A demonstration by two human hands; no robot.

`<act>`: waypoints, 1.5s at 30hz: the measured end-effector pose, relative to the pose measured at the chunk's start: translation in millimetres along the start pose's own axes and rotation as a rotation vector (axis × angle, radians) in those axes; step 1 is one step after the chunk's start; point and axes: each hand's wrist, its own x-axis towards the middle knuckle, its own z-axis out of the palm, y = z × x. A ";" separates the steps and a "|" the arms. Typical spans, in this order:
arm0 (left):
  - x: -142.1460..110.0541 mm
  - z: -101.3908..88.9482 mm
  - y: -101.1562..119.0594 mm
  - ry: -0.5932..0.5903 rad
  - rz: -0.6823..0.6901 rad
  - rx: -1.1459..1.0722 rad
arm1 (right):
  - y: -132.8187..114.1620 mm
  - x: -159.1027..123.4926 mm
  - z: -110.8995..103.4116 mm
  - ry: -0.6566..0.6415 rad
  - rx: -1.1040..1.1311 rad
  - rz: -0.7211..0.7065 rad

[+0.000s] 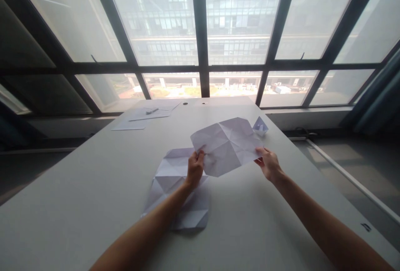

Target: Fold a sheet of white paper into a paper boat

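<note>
A creased sheet of white paper is spread between my two hands, raised above the table. My left hand pinches its left edge, thumb on top. At the lower right edge, my right hand grips the sheet between thumb and fingers. Fold lines cross near the middle of the sheet. Beneath my left hand and forearm lies a second creased paper sheet, partly hidden by the arm. A small folded paper boat stands on the table just beyond my right hand.
The white table stretches toward large windows. Flat paper sheets lie at its far left, with a small whitish object, perhaps a pen, on them. A dark small item sits near the right edge.
</note>
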 end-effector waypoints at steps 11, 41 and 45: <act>-86.2 -44.9 72.5 -0.045 -0.247 0.057 | 2.0 30.6 62.4 -0.077 -0.292 -0.292; -67.9 -72.2 170.8 -0.350 0.000 0.801 | 51.0 -43.9 103.5 -0.396 -1.087 -0.896; -35.6 -17.1 144.9 -0.565 -0.006 0.746 | 8.3 59.8 33.5 0.057 -1.231 -0.810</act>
